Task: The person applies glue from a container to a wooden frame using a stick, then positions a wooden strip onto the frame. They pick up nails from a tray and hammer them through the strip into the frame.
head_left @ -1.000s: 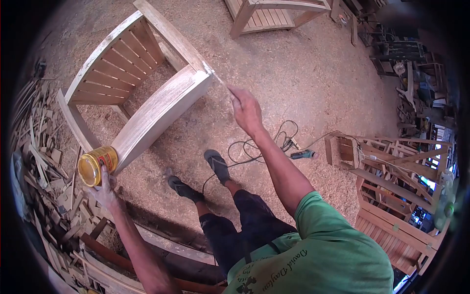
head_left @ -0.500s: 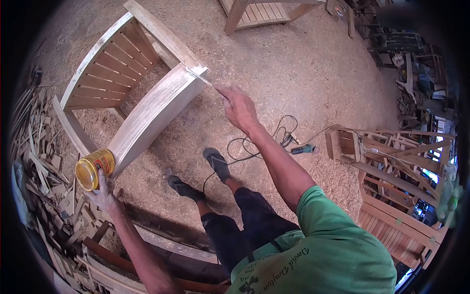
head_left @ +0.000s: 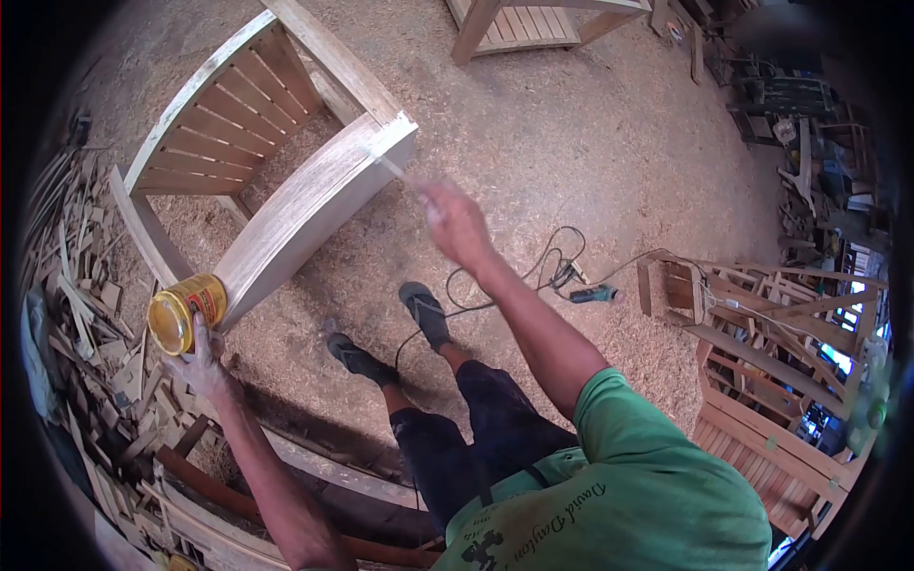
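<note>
Grasping a slender tool (head_left: 394,169), the right hand (head_left: 455,224) is stretched out toward a large wooden frame (head_left: 143,221), its fingers closed round the near end of the tool. The tool is blurred; its far end is over the broad curved rail (head_left: 305,205) of the frame, close to a corner coated with a white patch (head_left: 392,135), and whether it touches the wood cannot be told. The left hand (head_left: 200,364) has its fingers curled about a yellow tub (head_left: 203,295), held tilted at the opposite end of the same rail, with its round end turned toward the camera. Whether the tub rests against the wood is unclear.

The frame stands on the floor (head_left: 609,171), which is strewn with shavings, in front of the person and to the left. Its curved slatted panel (head_left: 228,124) is across from the rail. Near the person's sandalled feet, a dark cable (head_left: 457,311) loops over the ground, and a green power tool (head_left: 594,294) lies just beside the loops. Wood scraps (head_left: 105,295) are heaped along the left, another slatted piece (head_left: 524,27) stands at the top, and more wooden furniture (head_left: 762,447) is at the lower right.
</note>
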A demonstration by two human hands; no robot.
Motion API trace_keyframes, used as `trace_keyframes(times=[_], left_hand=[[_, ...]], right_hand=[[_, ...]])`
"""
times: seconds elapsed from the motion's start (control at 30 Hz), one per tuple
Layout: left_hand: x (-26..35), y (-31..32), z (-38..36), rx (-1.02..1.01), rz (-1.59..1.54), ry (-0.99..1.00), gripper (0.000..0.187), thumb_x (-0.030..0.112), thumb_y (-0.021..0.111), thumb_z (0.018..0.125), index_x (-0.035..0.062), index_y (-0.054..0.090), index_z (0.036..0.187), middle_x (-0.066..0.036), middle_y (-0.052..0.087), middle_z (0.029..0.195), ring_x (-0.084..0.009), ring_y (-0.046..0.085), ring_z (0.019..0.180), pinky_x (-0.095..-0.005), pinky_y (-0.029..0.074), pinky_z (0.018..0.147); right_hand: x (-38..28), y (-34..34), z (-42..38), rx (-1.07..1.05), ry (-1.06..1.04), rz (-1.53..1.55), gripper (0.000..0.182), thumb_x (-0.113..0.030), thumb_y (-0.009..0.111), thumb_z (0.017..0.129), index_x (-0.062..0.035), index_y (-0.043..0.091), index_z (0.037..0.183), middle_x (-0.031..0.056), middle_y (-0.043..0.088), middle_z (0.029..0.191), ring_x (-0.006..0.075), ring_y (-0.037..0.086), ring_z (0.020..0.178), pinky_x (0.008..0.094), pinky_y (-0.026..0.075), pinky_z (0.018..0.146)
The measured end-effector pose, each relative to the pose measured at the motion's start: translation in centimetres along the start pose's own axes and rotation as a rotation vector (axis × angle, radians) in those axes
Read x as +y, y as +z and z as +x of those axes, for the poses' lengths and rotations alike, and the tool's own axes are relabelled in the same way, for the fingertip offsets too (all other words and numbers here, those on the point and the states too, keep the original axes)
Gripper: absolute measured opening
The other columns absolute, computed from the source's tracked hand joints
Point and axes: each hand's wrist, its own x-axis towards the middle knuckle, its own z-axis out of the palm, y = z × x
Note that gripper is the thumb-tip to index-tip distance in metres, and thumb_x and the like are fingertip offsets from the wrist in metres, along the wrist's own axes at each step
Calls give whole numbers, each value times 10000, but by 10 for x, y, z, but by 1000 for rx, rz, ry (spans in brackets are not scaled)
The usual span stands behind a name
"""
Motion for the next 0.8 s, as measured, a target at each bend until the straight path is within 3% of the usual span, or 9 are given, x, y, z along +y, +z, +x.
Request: trace_keyframes(times=[0.07,0.13,0.23,0.3,0.4,0.5,0.6,0.7,0.8], left_hand=[[4,4,-3,24,5,-1,897,183,930,876,65,411,1599,-111,624,1414,-185,666,1128,-337,579,905],[4,3,-2,-18,-20,-24,930,164,935,867,69,395,1618,-107,626,1418,-171,668,1101,-320,573,879],[-6,-5,4,-30,13,-4,948,139,937,859,70,387,1629,-97,633,1411,-159,668,1078,-302,569,853],[-8,-3,4,-16,11,-3,949,135,937,857,68,389,1629,-91,638,1405,-155,667,1077,-298,570,851],[0,4,-1,15,-21,-19,948,143,939,855,65,395,1627,-90,643,1403,-154,667,1094,-298,574,880],[-1,2,0,31,21,-18,956,154,941,851,63,395,1630,-99,642,1415,-167,669,1130,-306,574,939],[-7,-2,5,18,47,-37,951,175,948,843,56,407,1615,-109,620,1439,-188,663,1176,-328,574,981],[-12,-4,7,3,44,-16,908,201,954,836,49,449,1574,-107,586,1451,-194,651,1191,-335,583,955],[0,-1,1,-29,-1,10,899,198,941,854,58,439,1586,-107,583,1460,-194,637,1217,-335,577,959]], right_hand=[[-40,-2,-11,-210,88,-26,431,-123,583,1071,-242,644,1480,177,700,1175,397,675,956,459,576,1020],[-48,16,-11,-186,13,34,433,-103,576,1065,-235,637,1474,190,678,1158,405,678,965,472,574,986],[-31,61,-10,108,-238,206,428,-80,579,1049,-218,636,1449,193,635,1103,402,686,954,497,568,887],[-25,75,-8,188,-257,249,444,-66,592,1037,-224,635,1450,170,627,1101,390,687,932,499,566,887],[-8,80,-18,190,-226,169,465,-52,602,1024,-230,639,1452,139,625,1086,376,692,956,492,569,879],[12,65,-26,71,62,33,482,-57,623,1007,-235,643,1455,115,625,1079,341,696,948,478,580,838],[11,32,-37,257,-167,-110,485,-58,585,1041,-237,628,1490,134,608,1064,322,672,879,445,576,742],[2,23,-34,205,-222,-122,505,-36,574,1035,-251,632,1488,115,609,1043,308,668,863,446,576,705],[-36,24,-36,-38,-8,-311,467,-59,576,1052,-245,647,1474,100,627,1031,288,673,857,445,592,683]])
